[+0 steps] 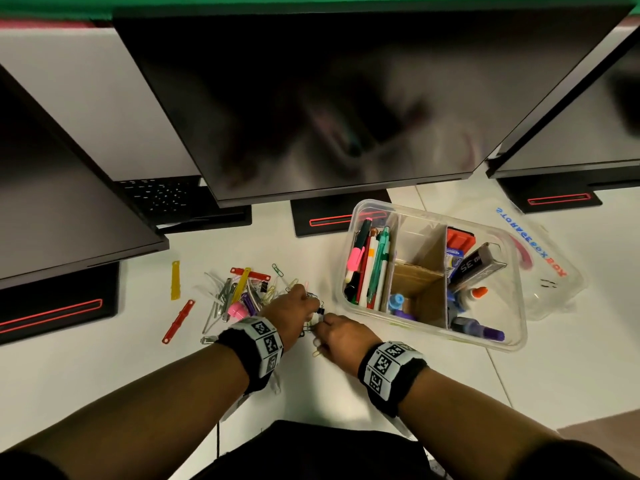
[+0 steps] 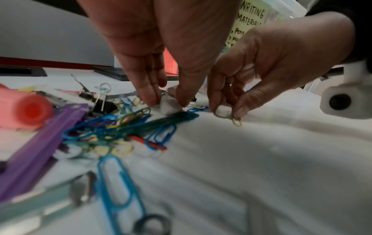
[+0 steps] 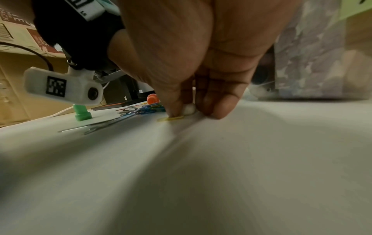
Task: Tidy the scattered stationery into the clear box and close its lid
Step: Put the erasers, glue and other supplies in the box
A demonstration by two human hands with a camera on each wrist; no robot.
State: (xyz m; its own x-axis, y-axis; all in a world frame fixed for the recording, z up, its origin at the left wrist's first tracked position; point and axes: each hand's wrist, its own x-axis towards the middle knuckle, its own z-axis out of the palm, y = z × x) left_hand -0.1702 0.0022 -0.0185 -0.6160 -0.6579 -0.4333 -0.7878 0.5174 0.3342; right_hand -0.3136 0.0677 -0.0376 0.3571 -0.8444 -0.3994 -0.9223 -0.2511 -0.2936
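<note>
The clear box (image 1: 516, 327) stands open at the right, its compartments holding pens, glue and markers. Its lid (image 1: 554, 271) lies beside it, further right. A heap of coloured paper clips (image 1: 242, 296), binder clips and fastener strips lies left of the box. My left hand (image 1: 304, 303) is at the heap's right edge; its fingertips (image 2: 149, 98) pinch a small white piece (image 2: 169, 106) over the paper clips (image 2: 112, 127). Just right of it, my right hand (image 1: 325, 332) pinches a yellow paper clip (image 2: 237, 122) at table level, with something small and white (image 3: 190, 108) between its fingertips (image 3: 216, 109).
Three dark monitors and their black stands (image 1: 325, 216) line the back of the white desk (image 1: 519, 375). A yellow strip (image 1: 175, 280) and a red strip (image 1: 178, 322) lie apart, left of the heap. A pink cap (image 2: 26, 109) and a purple strip (image 2: 40, 146) sit in the heap.
</note>
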